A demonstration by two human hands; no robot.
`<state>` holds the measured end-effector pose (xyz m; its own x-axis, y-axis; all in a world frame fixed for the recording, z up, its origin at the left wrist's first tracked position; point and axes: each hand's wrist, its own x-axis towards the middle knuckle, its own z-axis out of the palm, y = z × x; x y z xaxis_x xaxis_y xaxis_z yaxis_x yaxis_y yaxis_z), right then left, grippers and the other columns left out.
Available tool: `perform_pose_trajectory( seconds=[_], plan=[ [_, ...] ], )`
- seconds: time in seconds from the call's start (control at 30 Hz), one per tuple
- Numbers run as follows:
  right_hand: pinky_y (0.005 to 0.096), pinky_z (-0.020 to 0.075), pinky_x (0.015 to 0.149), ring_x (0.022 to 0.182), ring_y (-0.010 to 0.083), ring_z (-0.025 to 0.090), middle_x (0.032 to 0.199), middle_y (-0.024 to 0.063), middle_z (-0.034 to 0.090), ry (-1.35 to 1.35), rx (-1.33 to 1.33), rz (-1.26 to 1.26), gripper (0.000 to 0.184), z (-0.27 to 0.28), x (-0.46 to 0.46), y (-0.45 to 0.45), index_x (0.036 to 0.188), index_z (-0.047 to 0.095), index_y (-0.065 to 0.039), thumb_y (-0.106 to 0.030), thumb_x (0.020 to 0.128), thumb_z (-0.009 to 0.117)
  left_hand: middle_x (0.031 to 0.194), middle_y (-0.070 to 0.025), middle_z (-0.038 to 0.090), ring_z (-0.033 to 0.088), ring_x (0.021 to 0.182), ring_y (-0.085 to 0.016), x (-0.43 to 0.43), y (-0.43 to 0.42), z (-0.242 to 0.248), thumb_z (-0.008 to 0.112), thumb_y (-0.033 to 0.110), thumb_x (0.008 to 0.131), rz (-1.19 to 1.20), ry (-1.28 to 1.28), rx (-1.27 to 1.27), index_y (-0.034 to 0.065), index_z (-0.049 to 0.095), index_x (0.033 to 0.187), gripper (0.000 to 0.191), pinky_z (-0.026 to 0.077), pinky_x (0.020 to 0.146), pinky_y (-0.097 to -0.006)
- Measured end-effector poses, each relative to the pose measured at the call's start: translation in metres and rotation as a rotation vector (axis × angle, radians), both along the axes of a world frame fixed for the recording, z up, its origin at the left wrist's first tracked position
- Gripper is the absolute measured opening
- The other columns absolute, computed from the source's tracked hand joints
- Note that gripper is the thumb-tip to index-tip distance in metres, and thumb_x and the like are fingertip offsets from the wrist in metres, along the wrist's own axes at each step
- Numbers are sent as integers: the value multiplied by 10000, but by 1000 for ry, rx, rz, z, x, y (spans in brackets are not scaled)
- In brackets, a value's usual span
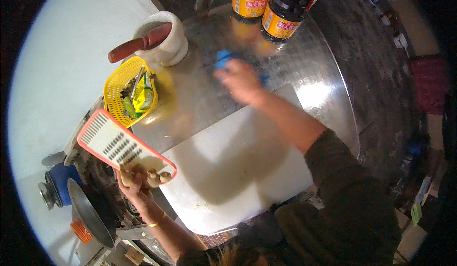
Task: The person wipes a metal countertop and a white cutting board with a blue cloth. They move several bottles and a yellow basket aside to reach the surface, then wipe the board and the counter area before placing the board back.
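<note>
My left hand (137, 191) holds a white grater with a pink rim (116, 141) together with a knobbly piece of ginger root (137, 176), left of the cutting board. A blue cloth (224, 59) is in my right hand (241, 78), pressed on or just over the metal tabletop (200, 80); the hand is slightly blurred. Below that hand lies a white cutting board (235, 159), with tiny green bits near its lower edge and my arm's shadow across it.
At the upper left, a white stone mortar (175, 44) holds a reddish-brown pestle (125, 50). Beside it, a yellow plastic basket (114, 102) contains packets. Two labelled sauce bottles (250, 2) (284, 19) stand at the top. A metal wok (91, 212) is lower left.
</note>
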<state>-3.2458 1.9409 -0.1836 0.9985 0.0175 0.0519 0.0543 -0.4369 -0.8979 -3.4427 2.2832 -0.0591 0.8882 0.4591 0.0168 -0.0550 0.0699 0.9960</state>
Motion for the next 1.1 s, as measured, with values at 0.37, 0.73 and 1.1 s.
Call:
perform_pose_trajectory(
  seconds=[0.37,0.73,1.1],
  plan=[
    [474,469,875,1090,416,527,1271,225,491,352,-1051,-506,398,-10,-65,-334,1216,572,-113,-317,874,577,836,-56,562,568,740,-154,-109,-28,-17,636,99,642,117,306,-247,-19,544,1028,414,497,702,-268],
    [442,394,1000,1192,371,482,1347,202,453,-293,-434,-353,690,119,46,-225,1335,444,-70,-248,732,727,861,-71,601,588,721,-161,-107,-68,-57,635,86,712,73,454,-259,-52,561,1036,360,504,665,-291],
    [287,456,716,773,157,595,886,50,645,13,242,-110,369,169,96,-208,1009,608,-35,-30,640,608,884,-91,626,615,755,-174,-112,-58,-75,642,60,740,183,482,-203,-70,571,1065,357,516,694,-297]
  ],
)
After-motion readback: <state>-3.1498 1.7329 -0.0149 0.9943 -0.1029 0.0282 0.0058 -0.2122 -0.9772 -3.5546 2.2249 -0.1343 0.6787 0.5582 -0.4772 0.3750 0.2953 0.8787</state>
